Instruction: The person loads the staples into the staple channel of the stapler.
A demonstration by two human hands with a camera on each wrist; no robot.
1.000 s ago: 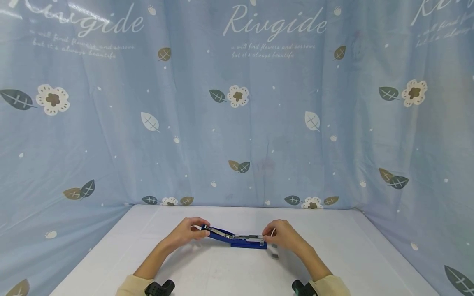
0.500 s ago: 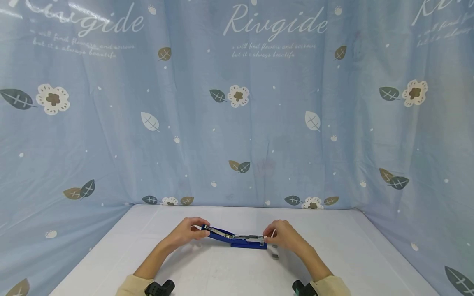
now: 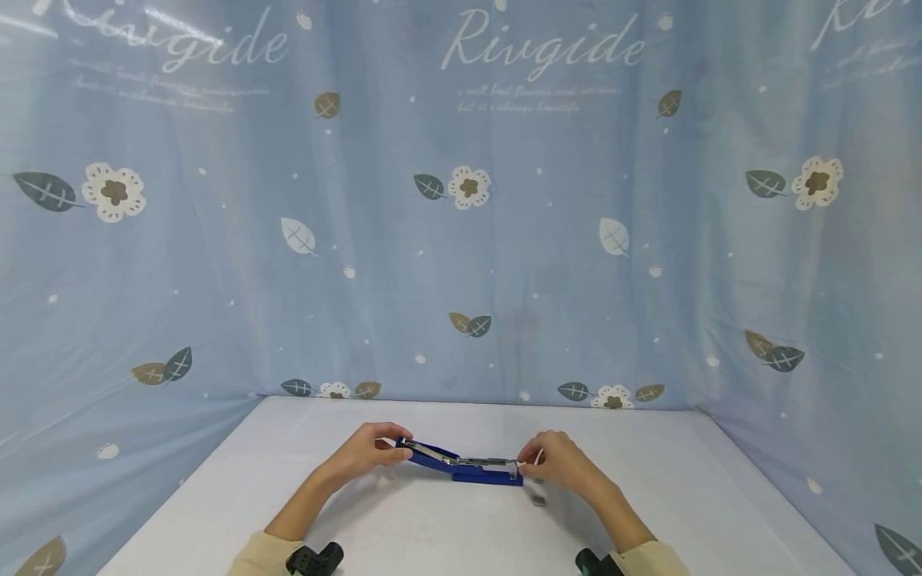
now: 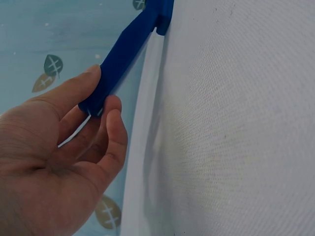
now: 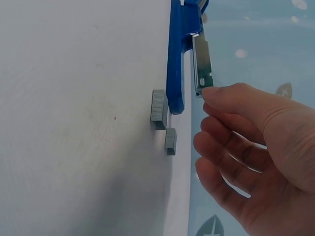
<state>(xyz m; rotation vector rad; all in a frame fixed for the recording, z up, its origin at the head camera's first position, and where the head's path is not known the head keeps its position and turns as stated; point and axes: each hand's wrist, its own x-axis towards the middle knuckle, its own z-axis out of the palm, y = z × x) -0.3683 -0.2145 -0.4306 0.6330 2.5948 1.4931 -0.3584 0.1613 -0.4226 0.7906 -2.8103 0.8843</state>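
A blue stapler [image 3: 488,478] lies spread open on the white table, its base flat and its top arm swung back to the left. My left hand [image 3: 367,450] pinches the far end of that raised arm between thumb and fingers; the left wrist view shows the blue top arm [image 4: 123,56] slanting up from this grip. At the other end, the thumb and index finger of my right hand [image 3: 558,460] pinch the tip of the metal staple magazine [image 5: 203,64], above the base. The other right fingers are loosely bent. The thumb partly hides the magazine's tip.
Two strips of staples, a longer one [image 5: 158,107] and a shorter one [image 5: 171,141], lie on the table [image 3: 403,528] beside the base's right end. A blue patterned curtain [image 3: 461,264] hangs behind the table and along both sides.
The head view has shifted slightly, so everything sits a little further right. Both hands keep their hold on the stapler with hardly any movement.
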